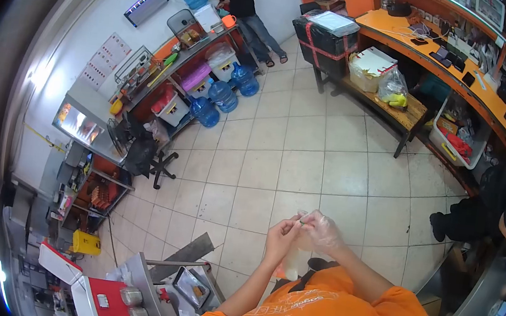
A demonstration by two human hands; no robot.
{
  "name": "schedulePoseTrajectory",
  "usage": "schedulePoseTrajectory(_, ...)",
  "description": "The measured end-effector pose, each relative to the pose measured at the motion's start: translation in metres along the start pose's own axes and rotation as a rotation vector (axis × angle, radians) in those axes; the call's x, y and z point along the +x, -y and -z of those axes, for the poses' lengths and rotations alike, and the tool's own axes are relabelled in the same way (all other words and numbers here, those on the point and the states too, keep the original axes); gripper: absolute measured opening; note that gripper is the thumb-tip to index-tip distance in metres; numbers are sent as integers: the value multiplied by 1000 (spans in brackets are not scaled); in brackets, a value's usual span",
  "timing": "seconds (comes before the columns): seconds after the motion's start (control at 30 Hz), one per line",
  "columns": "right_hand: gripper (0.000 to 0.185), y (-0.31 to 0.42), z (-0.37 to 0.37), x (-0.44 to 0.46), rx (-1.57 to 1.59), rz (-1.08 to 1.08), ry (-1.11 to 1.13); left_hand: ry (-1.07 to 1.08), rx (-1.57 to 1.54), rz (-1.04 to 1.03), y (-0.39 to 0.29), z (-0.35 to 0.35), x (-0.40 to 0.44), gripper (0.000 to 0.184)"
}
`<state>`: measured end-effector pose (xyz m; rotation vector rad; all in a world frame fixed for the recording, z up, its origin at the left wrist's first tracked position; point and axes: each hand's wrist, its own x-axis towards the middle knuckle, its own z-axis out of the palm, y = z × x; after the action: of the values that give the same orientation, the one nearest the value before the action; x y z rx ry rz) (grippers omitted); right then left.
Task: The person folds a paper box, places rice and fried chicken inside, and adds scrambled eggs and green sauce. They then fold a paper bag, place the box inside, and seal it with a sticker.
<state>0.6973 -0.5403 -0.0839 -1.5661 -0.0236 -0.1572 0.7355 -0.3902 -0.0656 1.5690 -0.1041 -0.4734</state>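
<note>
In the head view my left hand (pixel 281 235) is bare, and its fingers are pinched together in front of my orange shirt. Close against it is my right hand (pixel 323 234), in a thin clear plastic glove, with its fingers closed too. A translucent plastic bag (pixel 293 263) hangs below the hands, its upper end gathered between their fingertips. Something small and green shows at the pinch, too small to name. What the bag contains cannot be made out.
A metal stand (pixel 156 272) with a tray is at my lower left, near a red and white cooler box (pixel 101 300). Water jugs (pixel 222 96) line the left shelves. A wooden bench (pixel 396 109) stands ahead right. One person stands at the back, another at right.
</note>
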Motion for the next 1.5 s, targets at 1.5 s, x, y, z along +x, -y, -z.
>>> schedulePoseTrajectory(1.5,20,36,-232,191,-351,280,1013,-1011,453,-129,-32,168,-59,29)
